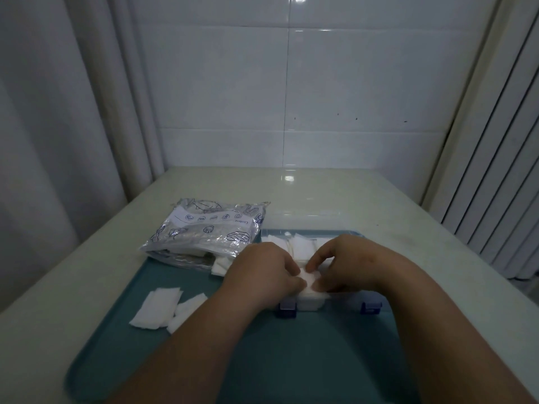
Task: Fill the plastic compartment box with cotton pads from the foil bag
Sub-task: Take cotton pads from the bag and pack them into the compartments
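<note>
White cotton pad is pinched between my two hands, and both press it down into a front compartment of the plastic compartment box, which stands on the teal tray with its long side running left to right before me. My left hand closes on the pad's left edge and my right hand on its right edge, so the pad lies directly below both grips. I think it is a single pad, but my fingers cover most of it and the light is weak. More pads already fill the rear compartments. For the coming move, the loose pads lie to my left on the tray, and the foil bag is also left (a little farther back), so my left hand is the nearer one to reach them.
</note>
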Demonstrator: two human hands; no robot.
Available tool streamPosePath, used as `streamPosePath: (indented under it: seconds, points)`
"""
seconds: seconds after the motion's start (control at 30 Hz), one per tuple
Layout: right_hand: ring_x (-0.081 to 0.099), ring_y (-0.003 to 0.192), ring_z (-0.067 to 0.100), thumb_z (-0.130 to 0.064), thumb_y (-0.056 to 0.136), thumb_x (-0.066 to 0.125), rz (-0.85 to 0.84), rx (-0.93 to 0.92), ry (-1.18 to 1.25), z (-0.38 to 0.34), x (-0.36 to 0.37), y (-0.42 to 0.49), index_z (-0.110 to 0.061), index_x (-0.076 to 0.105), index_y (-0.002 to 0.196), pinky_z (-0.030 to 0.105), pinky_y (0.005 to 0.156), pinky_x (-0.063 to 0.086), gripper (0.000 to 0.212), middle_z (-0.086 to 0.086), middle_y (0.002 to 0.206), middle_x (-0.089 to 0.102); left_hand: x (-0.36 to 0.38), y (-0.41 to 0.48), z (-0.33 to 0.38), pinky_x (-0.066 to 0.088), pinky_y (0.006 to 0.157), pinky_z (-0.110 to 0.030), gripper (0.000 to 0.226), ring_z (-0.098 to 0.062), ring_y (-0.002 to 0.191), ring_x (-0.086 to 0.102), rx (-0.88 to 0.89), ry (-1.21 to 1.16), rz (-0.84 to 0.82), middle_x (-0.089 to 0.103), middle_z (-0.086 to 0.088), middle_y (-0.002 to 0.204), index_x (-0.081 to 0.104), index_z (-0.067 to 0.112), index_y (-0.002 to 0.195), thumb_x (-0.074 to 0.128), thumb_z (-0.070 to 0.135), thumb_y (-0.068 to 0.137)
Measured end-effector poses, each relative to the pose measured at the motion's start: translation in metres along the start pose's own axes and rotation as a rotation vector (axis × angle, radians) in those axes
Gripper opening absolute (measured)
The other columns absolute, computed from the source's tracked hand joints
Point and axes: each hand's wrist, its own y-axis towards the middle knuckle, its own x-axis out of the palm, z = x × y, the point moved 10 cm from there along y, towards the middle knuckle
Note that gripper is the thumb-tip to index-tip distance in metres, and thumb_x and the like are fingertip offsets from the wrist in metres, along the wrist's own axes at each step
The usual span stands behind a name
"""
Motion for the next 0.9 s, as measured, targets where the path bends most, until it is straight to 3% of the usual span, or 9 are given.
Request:
streamPosePath:
  seconds: [0.13, 0.23, 0.4, 0.67, 0.73, 0.8, 0.9]
  points:
    - [0.058, 0.073, 0.008, -0.027, 0.074, 0.082, 0.0, 0.01, -0.023, 0.0, 0.002, 0.002, -0.035, 0.075, 0.097, 0.023, 0.07, 0.051, 0.025, -0.012, 0.087, 0.061, 0.003, 0.003, -0.002, 0.049, 0.084, -0.024, 0.035, -0.011, 0.096, 0.06, 0.012, -0.022, -0.051, 0.068, 0.01, 0.101, 0.072, 0.035, 0.111, 0.071, 0.047, 0.078]
    - [0.057, 0.078, 0.007, -0.026, 0.074, 0.082, 0.011, 0.002, -0.05, -0.001, 0.003, 0.005, -0.037, 0.073, 0.091, 0.021, 0.068, 0.047, 0.022, -0.01, 0.098, 0.062, 0.003, 0.005, 0.001, 0.047, 0.081, -0.023, 0.038, -0.012, 0.091, 0.059, 0.035, 0.027, -0.083, 0.067, 0.008, 0.101, 0.071, 0.034, 0.114, 0.073, 0.048, 0.078]
    - [0.056, 0.084, 0.008, -0.03, 0.076, 0.079, 0.009, -0.03, -0.117, -0.005, 0.004, 0.004, -0.036, 0.073, 0.099, 0.023, 0.076, 0.043, 0.024, -0.009, 0.108, 0.062, 0.002, 0.006, 0.004, 0.047, 0.08, -0.024, 0.039, -0.014, 0.096, 0.061, 0.052, 0.103, -0.062, 0.067, 0.007, 0.105, 0.071, 0.037, 0.113, 0.073, 0.052, 0.077]
    - [0.059, 0.087, 0.011, -0.028, 0.078, 0.078, -0.014, -0.041, -0.157, -0.009, 0.004, -0.001, -0.036, 0.073, 0.104, 0.025, 0.085, 0.05, 0.028, -0.009, 0.105, 0.064, 0.002, 0.007, 0.002, 0.043, 0.077, -0.024, 0.041, -0.014, 0.097, 0.06, 0.073, 0.095, -0.041, 0.067, 0.007, 0.107, 0.071, 0.036, 0.114, 0.072, 0.054, 0.077]
    - [0.06, 0.083, 0.009, -0.029, 0.078, 0.078, -0.019, -0.043, -0.17, -0.009, 0.005, -0.001, -0.036, 0.073, 0.106, 0.022, 0.078, 0.049, 0.029, -0.011, 0.098, 0.064, 0.002, 0.005, 0.002, 0.045, 0.08, -0.024, 0.04, -0.014, 0.1, 0.059, 0.08, 0.072, -0.034, 0.066, 0.006, 0.107, 0.071, 0.034, 0.115, 0.072, 0.052, 0.079]
    - [0.06, 0.077, 0.007, -0.031, 0.079, 0.076, -0.001, -0.044, -0.162, -0.009, 0.0, -0.004, -0.037, 0.074, 0.103, 0.021, 0.071, 0.046, 0.025, -0.013, 0.09, 0.064, 0.001, 0.001, 0.001, 0.045, 0.083, -0.024, 0.036, -0.013, 0.1, 0.059, 0.097, 0.018, -0.036, 0.065, 0.007, 0.103, 0.07, 0.033, 0.116, 0.071, 0.045, 0.082]
    - [0.061, 0.079, 0.007, -0.032, 0.082, 0.073, 0.109, -0.071, -0.117, -0.014, -0.014, -0.006, -0.037, 0.075, 0.094, 0.024, 0.076, 0.051, 0.014, -0.012, 0.088, 0.065, -0.011, -0.004, -0.005, 0.044, 0.08, -0.02, 0.028, -0.003, 0.086, 0.058, 0.098, -0.17, -0.025, 0.061, 0.017, 0.091, 0.07, 0.032, 0.115, 0.068, 0.028, 0.088]
